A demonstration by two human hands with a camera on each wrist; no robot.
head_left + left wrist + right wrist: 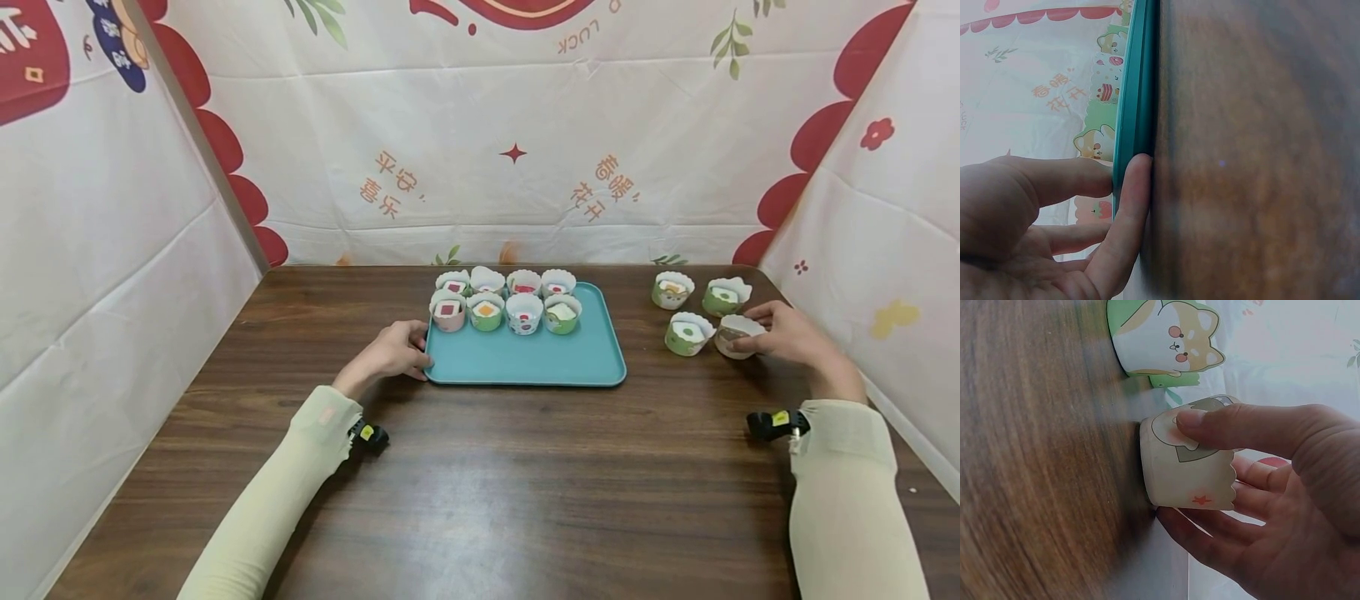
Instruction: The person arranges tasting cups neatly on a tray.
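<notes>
My right hand (787, 337) grips a beige paper baking cup (1188, 478) at the table's right side. The thumb presses the cup's printed wall and the fingers lie round its other side. The cup stands upright with its scalloped rim towards the palm. At the left edge of the blue-green tray (517, 362), my left hand (393, 348) pinches the rim between thumb and fingers. Towards the back of the tray stand two rows of printed paper cups, such as a pink one (449, 322) and a green one (486, 320), most with small coloured pieces visible inside.
Beside the right hand stand a green cup (686, 342), another green cup with an eared rim (723, 302) and a cup farther back (671, 297). The brown wooden table (510, 492) meets a printed cloth backdrop (465, 117) behind and at both sides.
</notes>
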